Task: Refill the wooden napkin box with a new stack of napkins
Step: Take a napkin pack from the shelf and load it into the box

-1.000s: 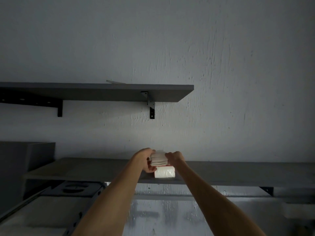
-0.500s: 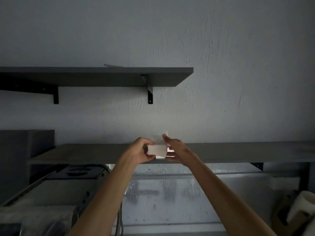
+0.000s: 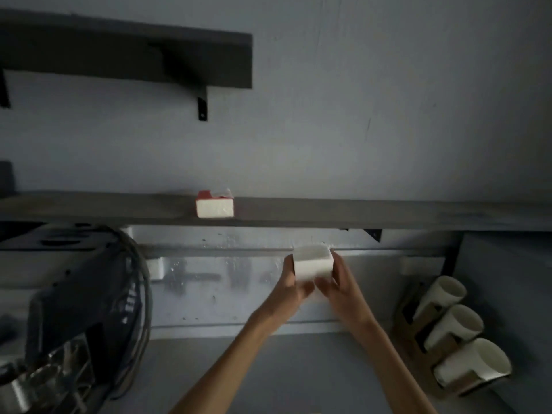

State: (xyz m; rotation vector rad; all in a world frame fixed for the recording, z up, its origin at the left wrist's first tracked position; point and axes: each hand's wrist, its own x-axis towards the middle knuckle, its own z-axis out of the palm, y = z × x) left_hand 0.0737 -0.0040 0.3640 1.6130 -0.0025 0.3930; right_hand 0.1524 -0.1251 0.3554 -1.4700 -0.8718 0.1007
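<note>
Both hands hold a white stack of napkins (image 3: 313,264) in mid-air, below the long grey shelf (image 3: 358,212) and in front of the shiny back panel. My left hand (image 3: 291,285) grips the stack's left side and underside. My right hand (image 3: 340,282) grips its right side. An opened napkin pack (image 3: 215,204), white with a red top, sits on the long shelf up and to the left of the stack. No wooden napkin box is visible.
A dark machine with cables (image 3: 89,309) stands at the left on the grey counter (image 3: 268,369). Three stacks of white paper cups (image 3: 454,324) lie in a cardboard holder at the right. A shorter dark shelf (image 3: 125,58) hangs high on the wall.
Both hands have drawn the napkin stack off the pack on the shelf and brought it down and to the right. The view has tilted down, so the counter and cups now show.
</note>
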